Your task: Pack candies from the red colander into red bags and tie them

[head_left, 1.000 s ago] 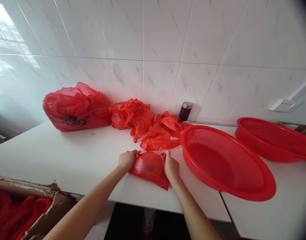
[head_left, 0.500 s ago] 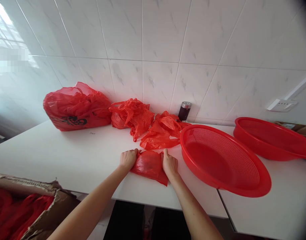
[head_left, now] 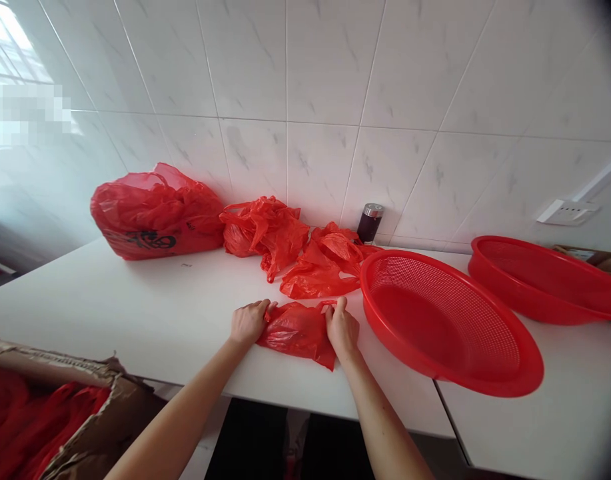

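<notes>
Near the front edge of the white table (head_left: 185,313), left of the large red basket (head_left: 420,320), lay a filled red plastic bag (head_left: 296,333). The left hand (head_left: 248,323) pinched its upper left corner; the right hand (head_left: 342,328) gripped its upper right corner, thumb raised beside the bag's handle.
</notes>
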